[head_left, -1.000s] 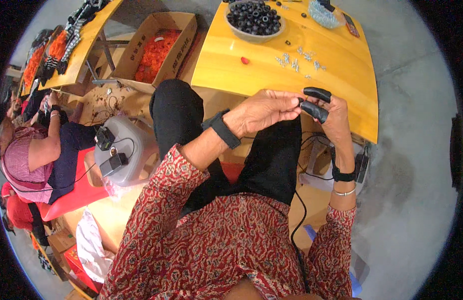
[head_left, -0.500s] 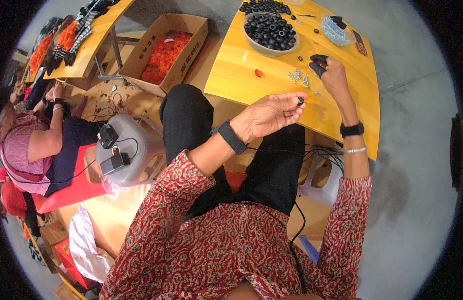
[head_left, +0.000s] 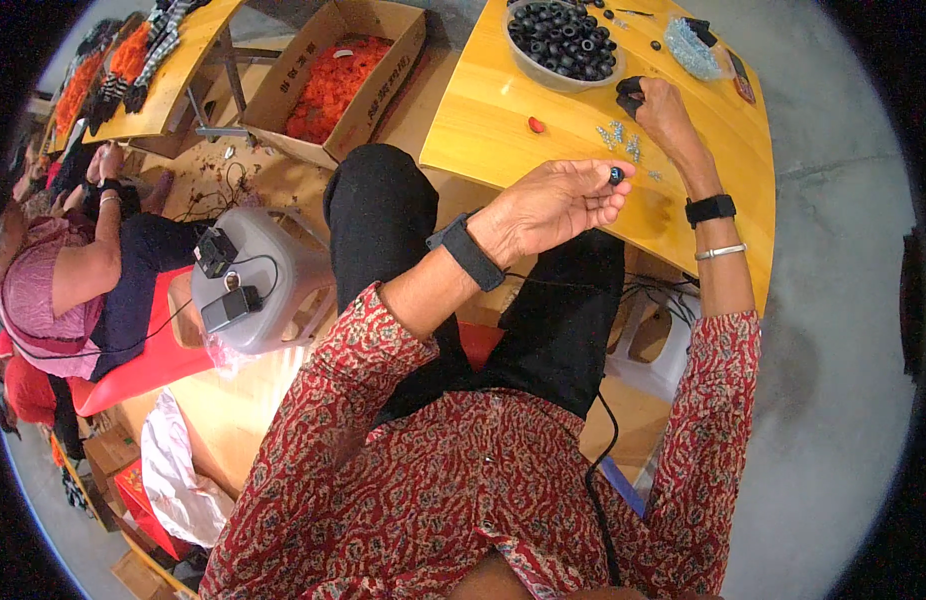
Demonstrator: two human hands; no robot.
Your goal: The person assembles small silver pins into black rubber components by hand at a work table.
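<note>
My left hand (head_left: 563, 208) is held palm up in front of the table's near edge. Its thumb and forefinger pinch a small round black piece (head_left: 616, 176) with a shiny face. Over the tabletop, my right hand (head_left: 667, 115) is curled, with black covers (head_left: 631, 95) on its thumb and forefinger tips. Those fingertips are close together, and I cannot make out what is between them. Small silvery metal bits (head_left: 619, 138) lie scattered between my hands. Left of my right hand, a clear bowl (head_left: 543, 79) is heaped with black ring-like pieces (head_left: 563, 42).
On the yellow table (head_left: 483, 135) are a red piece (head_left: 536, 125), a clear bag of pale bits (head_left: 694, 50) and a phone-like object (head_left: 743, 78). A carton (head_left: 273, 95) of orange material stands left. A grey stool (head_left: 293, 290) carries black adapters. Another person (head_left: 58, 260) sits far left.
The view has shifted, so the table sits higher and further right. My right fingertips have drawn together, and a small black piece beside them is no longer visible. My left hand keeps its pinch.
</note>
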